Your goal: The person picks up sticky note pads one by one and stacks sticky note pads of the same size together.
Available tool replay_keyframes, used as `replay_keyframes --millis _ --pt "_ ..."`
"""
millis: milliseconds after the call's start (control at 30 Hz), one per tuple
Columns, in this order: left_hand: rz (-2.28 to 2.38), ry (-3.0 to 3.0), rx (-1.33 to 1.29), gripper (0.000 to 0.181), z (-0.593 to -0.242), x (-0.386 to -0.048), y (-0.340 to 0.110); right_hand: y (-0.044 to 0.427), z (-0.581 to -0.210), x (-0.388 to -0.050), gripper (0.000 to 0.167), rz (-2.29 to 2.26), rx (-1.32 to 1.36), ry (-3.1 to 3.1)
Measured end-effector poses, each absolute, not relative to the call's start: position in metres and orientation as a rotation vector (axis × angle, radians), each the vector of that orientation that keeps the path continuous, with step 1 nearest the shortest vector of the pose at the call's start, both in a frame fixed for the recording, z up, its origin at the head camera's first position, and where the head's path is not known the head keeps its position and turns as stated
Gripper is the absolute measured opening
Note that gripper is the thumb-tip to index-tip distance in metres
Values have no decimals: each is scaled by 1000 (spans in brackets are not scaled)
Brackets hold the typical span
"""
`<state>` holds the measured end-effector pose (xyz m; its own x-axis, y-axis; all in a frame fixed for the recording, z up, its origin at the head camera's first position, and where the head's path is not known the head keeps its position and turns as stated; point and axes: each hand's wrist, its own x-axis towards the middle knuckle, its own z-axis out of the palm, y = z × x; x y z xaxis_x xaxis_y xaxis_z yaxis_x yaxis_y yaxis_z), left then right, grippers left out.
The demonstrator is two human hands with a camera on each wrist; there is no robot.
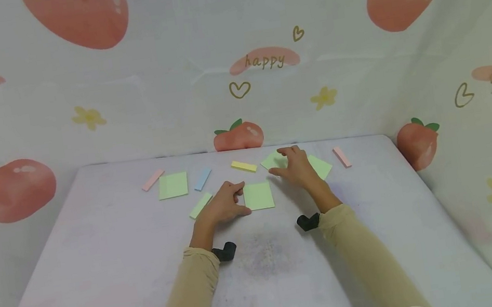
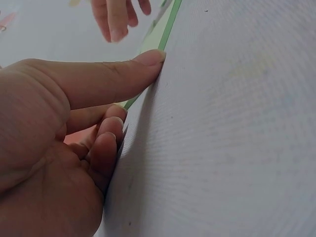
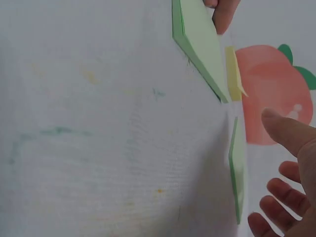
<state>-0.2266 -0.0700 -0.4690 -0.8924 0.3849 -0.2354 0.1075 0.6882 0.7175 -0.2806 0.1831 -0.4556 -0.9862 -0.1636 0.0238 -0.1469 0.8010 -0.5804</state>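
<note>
A square pale green sticky note pad (image 1: 259,197) lies in the middle of the table. My left hand (image 1: 220,207) pinches it at its left side, thumb at the near corner and index finger at the far one; the left wrist view shows the thumb on the edge of the pad (image 2: 157,37), the other fingers curled. Over the back right my right hand (image 1: 297,170) hovers with fingers spread and nothing between them. Below and around it lie a green sticky note (image 1: 271,160) and another green one (image 1: 321,166), both partly covered by that hand.
Farther left are another green square pad (image 1: 173,185), a pink strip (image 1: 153,180), a blue strip (image 1: 203,179) and a green strip (image 1: 200,205). A yellow strip (image 1: 244,166) lies at the back, a pink strip (image 1: 342,157) at right. A printed cloth (image 1: 192,103) hangs behind the table.
</note>
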Motion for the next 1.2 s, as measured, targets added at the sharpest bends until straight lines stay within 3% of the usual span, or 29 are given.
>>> replay_keyframes --millis 533,1200 --pt "1059 2522 393 83 -471 -229 -72 176 -461 -290 83 -852 -51 2941" --pt "1074 2524 413 82 -469 -225 -72 174 -468 -291 83 -896 32 2952"
